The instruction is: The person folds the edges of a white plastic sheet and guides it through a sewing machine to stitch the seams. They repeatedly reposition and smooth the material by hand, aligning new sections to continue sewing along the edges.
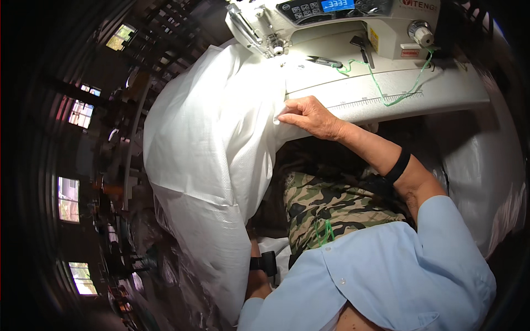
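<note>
A large white woven sheet (193, 138) hangs in folds over the left end of the sewing machine table and down past my lap. Thumb and forefinger of my right hand (310, 116) pinch its right edge, just in front of the table's front edge. My left forearm (257, 278), with a black band and a small black device on it, goes up behind the sheet; the sheet hides my left hand and its fingers. Above the sheet's far end is the needle area of a white sewing machine (276, 47), lit by a bright lamp.
On the table (452, 88) lie small thread snips (326, 62), a dark flat tool (361, 49) and a loose green thread (378, 83). A printed ruler scale (375, 99) runs along the front. Clear plastic sheeting (187, 276) hangs at the lower left. White material (486, 165) drapes at the right.
</note>
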Available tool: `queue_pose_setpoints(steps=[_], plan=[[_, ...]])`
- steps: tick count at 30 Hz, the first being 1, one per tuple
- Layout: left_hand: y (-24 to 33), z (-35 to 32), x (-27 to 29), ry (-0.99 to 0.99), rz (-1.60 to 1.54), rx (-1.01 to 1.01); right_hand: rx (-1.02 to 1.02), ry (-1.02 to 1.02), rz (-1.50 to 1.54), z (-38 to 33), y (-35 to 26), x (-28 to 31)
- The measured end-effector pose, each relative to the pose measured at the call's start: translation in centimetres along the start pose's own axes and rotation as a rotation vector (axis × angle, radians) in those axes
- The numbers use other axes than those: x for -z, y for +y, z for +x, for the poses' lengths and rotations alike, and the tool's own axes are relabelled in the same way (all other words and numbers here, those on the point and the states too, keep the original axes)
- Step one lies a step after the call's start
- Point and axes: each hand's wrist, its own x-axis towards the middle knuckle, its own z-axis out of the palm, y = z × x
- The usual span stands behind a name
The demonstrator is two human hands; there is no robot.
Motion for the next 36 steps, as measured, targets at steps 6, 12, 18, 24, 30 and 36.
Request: queue_pose_setpoints(steps=[6,12,18,24,30,36], plan=[[0.1,0.5,0.7,-0.012,0.016,-0.015,0.032,0.289,0.033,-0.9,-0.3,-0.5],[-0.2,1.5,2.8,-0.034,0.124,-0.031,0.016,0.429,0.639,-3.5,-0.4,-3.1],[-1.2,3.1,6.6,-0.208,0.475,-0.010,-0.436,0.251,0.729,-6.1,0.2,-5.2],[-2.0,5.2,8.5,-0.521,0.842,0.031,-0.652,0.195,0.214,-7.6,1.8,-6.9],[2.2,7.7,5.0,-0.725,0.709,-0.179,-0.596,0.398,0.557,-6.9,3.5,-9.2],[7.6,11.0,3.4,-0.074,0.628,-0.357,-0.351,-0.011,0.521,-6.4,1.3,-8.2]])
